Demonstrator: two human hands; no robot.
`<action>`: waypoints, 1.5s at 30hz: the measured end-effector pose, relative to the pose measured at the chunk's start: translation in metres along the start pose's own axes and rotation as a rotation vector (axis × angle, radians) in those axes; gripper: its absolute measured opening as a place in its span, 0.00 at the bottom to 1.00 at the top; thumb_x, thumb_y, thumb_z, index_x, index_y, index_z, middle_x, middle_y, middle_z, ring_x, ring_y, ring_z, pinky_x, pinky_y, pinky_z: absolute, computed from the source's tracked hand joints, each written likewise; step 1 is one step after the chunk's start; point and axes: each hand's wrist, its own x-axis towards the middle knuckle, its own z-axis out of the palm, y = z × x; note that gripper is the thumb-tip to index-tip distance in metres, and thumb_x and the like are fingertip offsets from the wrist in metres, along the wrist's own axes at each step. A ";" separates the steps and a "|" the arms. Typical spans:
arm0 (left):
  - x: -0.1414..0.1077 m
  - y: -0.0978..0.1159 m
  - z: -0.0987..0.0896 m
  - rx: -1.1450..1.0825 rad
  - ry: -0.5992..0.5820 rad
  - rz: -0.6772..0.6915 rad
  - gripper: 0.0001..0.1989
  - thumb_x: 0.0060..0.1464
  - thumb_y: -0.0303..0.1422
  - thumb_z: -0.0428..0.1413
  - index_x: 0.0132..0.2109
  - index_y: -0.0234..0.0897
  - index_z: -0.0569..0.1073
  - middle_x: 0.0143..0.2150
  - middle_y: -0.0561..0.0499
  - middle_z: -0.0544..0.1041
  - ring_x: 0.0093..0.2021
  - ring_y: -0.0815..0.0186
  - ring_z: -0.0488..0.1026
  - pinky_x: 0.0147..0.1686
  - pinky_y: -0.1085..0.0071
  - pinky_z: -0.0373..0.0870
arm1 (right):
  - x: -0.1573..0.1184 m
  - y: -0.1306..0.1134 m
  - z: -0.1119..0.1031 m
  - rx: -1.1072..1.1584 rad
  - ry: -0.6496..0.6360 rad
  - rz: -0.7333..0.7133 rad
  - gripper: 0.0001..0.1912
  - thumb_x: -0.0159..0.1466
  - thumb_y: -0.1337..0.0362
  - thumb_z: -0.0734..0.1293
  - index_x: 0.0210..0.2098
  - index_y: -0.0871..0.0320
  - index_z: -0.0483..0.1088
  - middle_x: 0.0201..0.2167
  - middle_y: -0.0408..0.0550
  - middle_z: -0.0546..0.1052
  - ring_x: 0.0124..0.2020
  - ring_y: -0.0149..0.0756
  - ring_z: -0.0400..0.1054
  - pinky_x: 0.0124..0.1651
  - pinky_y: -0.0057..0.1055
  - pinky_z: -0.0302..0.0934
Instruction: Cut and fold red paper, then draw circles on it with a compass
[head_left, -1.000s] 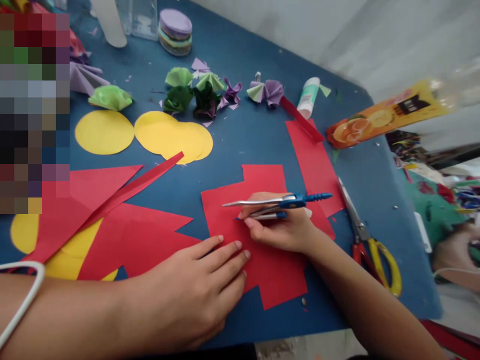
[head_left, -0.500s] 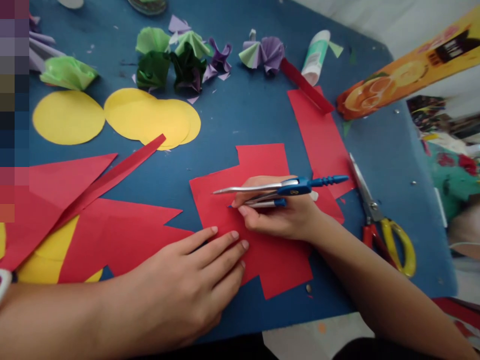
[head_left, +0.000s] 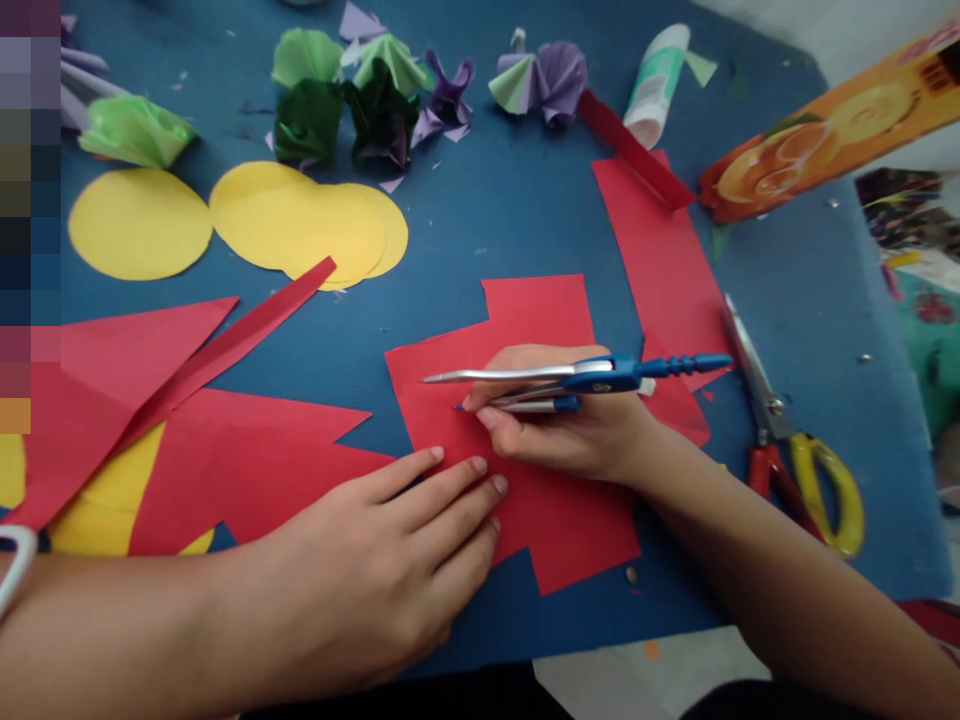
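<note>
A notched sheet of red paper (head_left: 540, 310) lies on the blue table (head_left: 480, 220) at the centre. My left hand (head_left: 405, 560) rests flat on the lower left part of that sheet, palm down, with its fingers spread and nothing held. Above the sheet, my right hand (head_left: 562, 415) pinches a compass (head_left: 607, 374) with a blue head and handle. The compass lies nearly level, and its silver leg points left. Its blue-tipped pencil or pen leg is between my thumb and fingers, near the paper.
Scissors (head_left: 776, 410) lie right of my right hand, below a glue stick (head_left: 657, 85) and an orange box (head_left: 810, 150). Yellow paper circles (head_left: 140, 223) and folded green and purple paper pieces (head_left: 307, 120) sit at the back left. More red paper (head_left: 270, 450) lies at left.
The view has shifted slightly, so objects on the right appear farther right and those at the back a little higher. Both hands keep nearly the same pose, and the compass stays in my right hand.
</note>
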 end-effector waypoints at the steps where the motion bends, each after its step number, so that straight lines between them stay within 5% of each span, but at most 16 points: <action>1: 0.000 0.000 0.000 -0.001 -0.002 0.000 0.19 0.62 0.35 0.48 0.56 0.32 0.67 0.59 0.46 0.69 0.60 0.58 0.63 0.61 0.62 0.51 | 0.000 0.000 -0.001 -0.006 0.000 -0.007 0.06 0.57 0.74 0.61 0.30 0.60 0.70 0.29 0.45 0.77 0.29 0.28 0.72 0.32 0.22 0.67; 15: -0.002 -0.001 0.000 -0.008 -0.017 -0.011 0.18 0.62 0.35 0.47 0.56 0.32 0.67 0.60 0.46 0.68 0.60 0.59 0.62 0.61 0.62 0.50 | -0.003 0.004 -0.008 0.063 -0.010 0.074 0.06 0.56 0.72 0.61 0.29 0.58 0.68 0.25 0.42 0.75 0.25 0.28 0.71 0.27 0.23 0.65; 45: -0.002 0.000 -0.002 -0.001 -0.034 -0.010 0.18 0.61 0.34 0.49 0.57 0.34 0.67 0.60 0.46 0.67 0.61 0.60 0.62 0.62 0.63 0.51 | -0.003 0.006 -0.010 -0.013 -0.061 -0.029 0.07 0.57 0.73 0.62 0.30 0.56 0.67 0.26 0.41 0.73 0.25 0.27 0.69 0.29 0.23 0.64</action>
